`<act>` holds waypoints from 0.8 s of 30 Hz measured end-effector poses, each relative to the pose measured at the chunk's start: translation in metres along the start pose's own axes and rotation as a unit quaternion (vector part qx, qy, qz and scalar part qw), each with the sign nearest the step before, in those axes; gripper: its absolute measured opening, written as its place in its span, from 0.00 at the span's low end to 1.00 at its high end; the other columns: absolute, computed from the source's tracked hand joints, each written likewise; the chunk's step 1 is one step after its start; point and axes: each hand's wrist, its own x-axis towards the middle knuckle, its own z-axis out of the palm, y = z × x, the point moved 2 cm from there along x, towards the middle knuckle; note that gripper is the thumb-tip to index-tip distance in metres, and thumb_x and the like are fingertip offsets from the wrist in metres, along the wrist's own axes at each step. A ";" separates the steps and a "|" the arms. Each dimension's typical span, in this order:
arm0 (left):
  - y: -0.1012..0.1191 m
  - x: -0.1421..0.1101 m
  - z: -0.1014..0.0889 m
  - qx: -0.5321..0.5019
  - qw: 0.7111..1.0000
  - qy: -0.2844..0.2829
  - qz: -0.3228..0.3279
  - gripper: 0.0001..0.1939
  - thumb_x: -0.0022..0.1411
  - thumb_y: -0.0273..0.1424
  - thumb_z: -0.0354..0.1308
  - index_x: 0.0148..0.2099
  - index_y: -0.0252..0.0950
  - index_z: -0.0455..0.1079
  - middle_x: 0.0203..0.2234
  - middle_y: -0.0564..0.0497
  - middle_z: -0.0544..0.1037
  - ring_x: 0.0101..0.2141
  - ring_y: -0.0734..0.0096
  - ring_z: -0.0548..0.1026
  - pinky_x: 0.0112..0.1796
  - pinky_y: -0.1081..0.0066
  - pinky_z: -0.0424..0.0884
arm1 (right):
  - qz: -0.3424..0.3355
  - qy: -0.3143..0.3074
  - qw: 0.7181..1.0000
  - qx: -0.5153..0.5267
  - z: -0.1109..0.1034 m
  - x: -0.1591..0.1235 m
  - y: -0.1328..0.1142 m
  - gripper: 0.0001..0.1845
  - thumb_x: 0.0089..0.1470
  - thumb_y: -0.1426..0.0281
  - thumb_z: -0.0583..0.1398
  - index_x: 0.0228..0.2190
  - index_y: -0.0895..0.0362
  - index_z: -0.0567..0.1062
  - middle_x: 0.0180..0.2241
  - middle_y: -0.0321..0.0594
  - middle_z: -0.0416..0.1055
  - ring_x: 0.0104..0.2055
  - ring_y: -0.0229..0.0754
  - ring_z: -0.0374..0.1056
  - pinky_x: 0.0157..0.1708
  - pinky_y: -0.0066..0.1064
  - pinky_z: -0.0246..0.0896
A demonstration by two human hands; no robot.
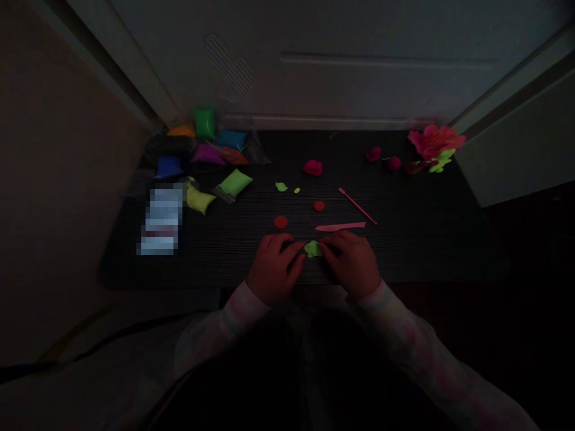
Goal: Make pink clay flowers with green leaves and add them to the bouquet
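Observation:
A small lump of light-green clay [312, 248] lies at the near edge of the dark table [426, 239]. My left hand [275, 267] and my right hand [353, 262] meet on it from either side, fingers curled and pinching it. Just beyond my right hand lie a flat pink clay knife [340, 227] and a thin pink modelling stick [357, 206]. Two red clay discs [281, 222] [318, 206] sit in front of my hands.
Several coloured clay packets [205, 122] are heaped at the far left, with a yellow-green one [236, 182] nearer. A small green bit [281, 187], a pink clay bud [312, 167], two smaller buds [373, 154] and a finished pink flower [435, 143] lie farther back. A white door stands behind.

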 end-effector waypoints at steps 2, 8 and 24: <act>-0.001 0.000 0.000 -0.007 1.000 0.002 -0.002 0.14 0.59 0.31 0.50 0.44 0.32 0.71 0.37 0.43 0.70 0.39 0.62 0.65 0.41 0.61 0.65 | 0.009 -0.008 1.000 0.000 0.000 0.002 -0.003 0.08 0.51 0.69 0.56 0.28 0.55 0.76 0.31 0.41 0.74 0.35 0.44 0.68 0.35 0.35 0.56; -0.001 0.002 -0.002 -0.030 0.999 0.006 -0.017 0.13 0.59 0.30 0.50 0.43 0.32 0.71 0.36 0.44 0.71 0.39 0.64 0.67 0.41 0.62 0.65 | 0.033 -0.012 0.999 0.017 -0.001 0.006 -0.004 0.08 0.50 0.68 0.56 0.26 0.56 0.75 0.30 0.40 0.74 0.32 0.43 0.69 0.34 0.34 0.58; -0.002 0.025 0.007 -0.066 0.997 -0.036 -0.028 0.12 0.60 0.28 0.49 0.40 0.31 0.73 0.32 0.46 0.73 0.37 0.66 0.66 0.42 0.63 0.65 | 0.048 -0.014 0.998 0.042 -0.001 0.005 -0.008 0.07 0.50 0.70 0.56 0.27 0.56 0.74 0.30 0.42 0.74 0.34 0.44 0.68 0.36 0.37 0.58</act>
